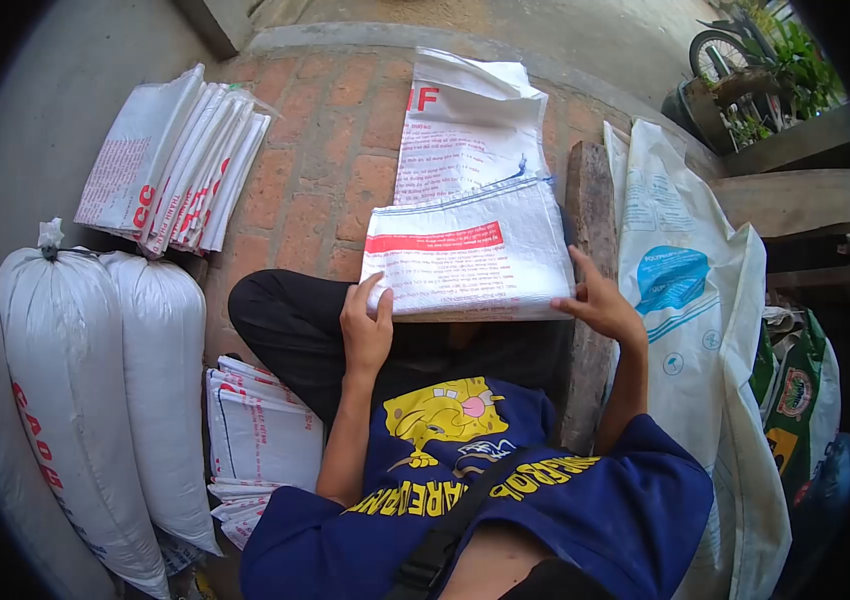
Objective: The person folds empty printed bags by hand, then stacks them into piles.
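Head view: the brick floor [290,225] carries most of what shows. On the right, a big bag [685,420] lies spread lengthwise, perhaps because it is too broad to stand. Full sacks [55,330] stand along the wall [65,110], which probably helps keep them upright. The bent legs [280,320] make a low support, and the folded sack [465,280] rests across them, between the hands, seemingly to keep it level and near. Past its stitched far edge a printed sheet [475,130] lies on the bricks; whether both are one piece I cannot tell. A beam [590,220] runs between the person and the big bag, perhaps as a divider. Flat bundles sit to the left, an upper stack [135,160] and a lower stack [260,430], likely folded to save room. The right hand [605,300] has thumb and forefinger wide apart at the near right corner; whether it pinches beneath, I cannot tell. The left hand [367,320] lies with loose, spread fingers on the left edge, perhaps steadying it.

Counted: one big bag, three full sacks (one cut off by the view's edge), one beam, two stacks, their layers too tight to number, and one tied neck [50,236].
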Available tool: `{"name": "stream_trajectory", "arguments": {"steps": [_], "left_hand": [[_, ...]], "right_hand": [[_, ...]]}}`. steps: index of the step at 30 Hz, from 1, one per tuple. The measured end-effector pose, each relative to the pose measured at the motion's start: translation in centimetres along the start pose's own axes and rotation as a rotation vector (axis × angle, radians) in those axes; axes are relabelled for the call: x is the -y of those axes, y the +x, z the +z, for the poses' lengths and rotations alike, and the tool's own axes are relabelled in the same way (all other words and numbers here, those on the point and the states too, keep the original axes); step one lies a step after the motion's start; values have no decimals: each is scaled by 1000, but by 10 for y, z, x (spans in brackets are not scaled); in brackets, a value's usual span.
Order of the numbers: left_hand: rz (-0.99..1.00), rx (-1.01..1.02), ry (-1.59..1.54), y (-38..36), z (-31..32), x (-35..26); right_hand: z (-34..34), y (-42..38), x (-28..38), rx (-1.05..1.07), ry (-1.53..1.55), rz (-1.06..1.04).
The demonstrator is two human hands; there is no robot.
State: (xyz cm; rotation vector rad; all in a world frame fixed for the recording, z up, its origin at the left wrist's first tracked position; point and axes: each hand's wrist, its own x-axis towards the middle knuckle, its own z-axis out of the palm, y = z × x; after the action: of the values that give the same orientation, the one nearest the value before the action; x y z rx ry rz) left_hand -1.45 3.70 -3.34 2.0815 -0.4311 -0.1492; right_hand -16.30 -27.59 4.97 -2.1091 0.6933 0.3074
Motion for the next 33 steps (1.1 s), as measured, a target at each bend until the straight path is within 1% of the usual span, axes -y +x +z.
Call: {"name": "stream_trajectory", "arguments": {"steps": [1,2,3,4,5,6,7,8,9,10,11,12,13,14,15,16,17,18,19,21,22,23,25,26,27,29,30,31,32,33], "left_hand": [[-17,135,67,4,-6,-3],[-36,207,8,7,-11,-3],[-30,203,11,11,-17,-3],[95,265,98,13,-25,-4],[218,328,186,14,-32,-4],[151,427,232,17,-37,-3],[152,427,236,19,-38,3],[222,411,338,19,-36,12],[292,394,440,19,-34,18],[294,393,440,20,-36,14],[365,337,384,22,-38,10],[434,283,325,22,-40,4],[436,281,322,24,-42,0],[448,224,342,25,-44,-5],[457,164,363,26,-48,-9],[455,161,362,29,-54,-12],[498,236,297,33,-63,-14],[544,313,231,36,-72,-18],[545,317,228,34,-83,-28],[546,259,-106,26,-103,-45],[651,247,-234,25,-109,-42],[647,246,-233,21,-106,-42],[703,134,-858,11,-95,-47],[605,103,-804,5,-89,-58],[594,126,-601,3,-83,-71],[457,218,-436,6,-65,-42],[457,212,-432,7,-52,-15],[522,285,-535,10,-36,17],[588,363,-643,12,-26,36],[529,314,-799,8,-17,38]], "right_hand": [[-4,-5,5,-3,-3,-4],[-8,-9,10,69,-77,-18],[-11,-14,15,142,-147,-32],[-15,-19,19,191,-155,-4],[-16,-25,20,191,-151,-8],[-16,-31,21,224,-149,-117],[-17,-37,21,257,-149,-225],[-14,-43,25,228,-83,-231],[-9,-46,23,230,-83,-232],[-5,-47,21,136,-131,-254],[-2,-47,20,39,-179,-274],[-1,-48,23,36,-181,-272],[-1,-48,28,-41,-270,-191],[-2,-48,32,-116,-358,-114],[-6,-50,37,-115,-361,-118],[-12,-54,44,-233,-447,-315],[-18,-59,50,-351,-529,-510],[-26,-61,54,-319,-476,-628],[-32,-60,49,-320,-477,-623],[-39,-54,37,-130,120,-798],[-32,-54,38,-180,323,-862],[-29,-52,35,-176,323,-862],[-18,-45,30,-187,759,-994],[-10,-42,29,-256,816,-998],[-7,-41,28,-256,819,-996],[-3,-37,26,-274,890,-965],[-2,-36,23,-269,881,-961],[-3,-35,25,-267,884,-965],[-7,-34,27,-213,812,-1033],[-12,-34,29,-158,733,-1095]]}}
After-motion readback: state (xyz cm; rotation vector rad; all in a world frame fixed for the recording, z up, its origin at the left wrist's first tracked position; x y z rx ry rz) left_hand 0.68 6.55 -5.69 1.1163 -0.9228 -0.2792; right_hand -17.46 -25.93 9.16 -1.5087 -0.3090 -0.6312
